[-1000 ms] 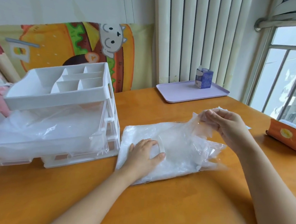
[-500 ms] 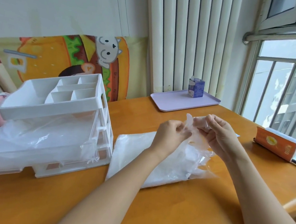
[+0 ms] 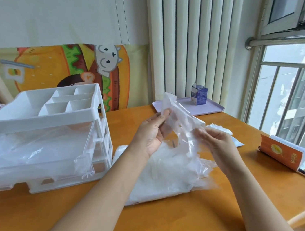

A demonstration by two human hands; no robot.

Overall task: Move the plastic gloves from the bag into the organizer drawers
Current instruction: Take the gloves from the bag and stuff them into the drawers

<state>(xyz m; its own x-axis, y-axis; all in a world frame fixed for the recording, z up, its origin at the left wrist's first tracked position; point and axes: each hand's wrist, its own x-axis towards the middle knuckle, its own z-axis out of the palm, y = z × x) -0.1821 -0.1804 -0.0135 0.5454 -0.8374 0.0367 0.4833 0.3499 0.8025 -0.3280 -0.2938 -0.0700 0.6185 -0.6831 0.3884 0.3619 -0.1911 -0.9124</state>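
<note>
Both hands pinch one clear plastic glove (image 3: pixel 180 116) above the bag (image 3: pixel 162 174): left hand (image 3: pixel 150 134) grips its upper end, right hand (image 3: pixel 213 143) its lower part, so it slants up toward the left. White organizer (image 3: pixel 53 123) stands just left of the bag, its open drawer (image 3: pixel 31 151) holding clear plastic.

Left hand (image 3: pixel 152 132) and right hand (image 3: pixel 214 140) pinch a plastic glove (image 3: pixel 180 118) above the bag (image 3: pixel 164 171).
</note>
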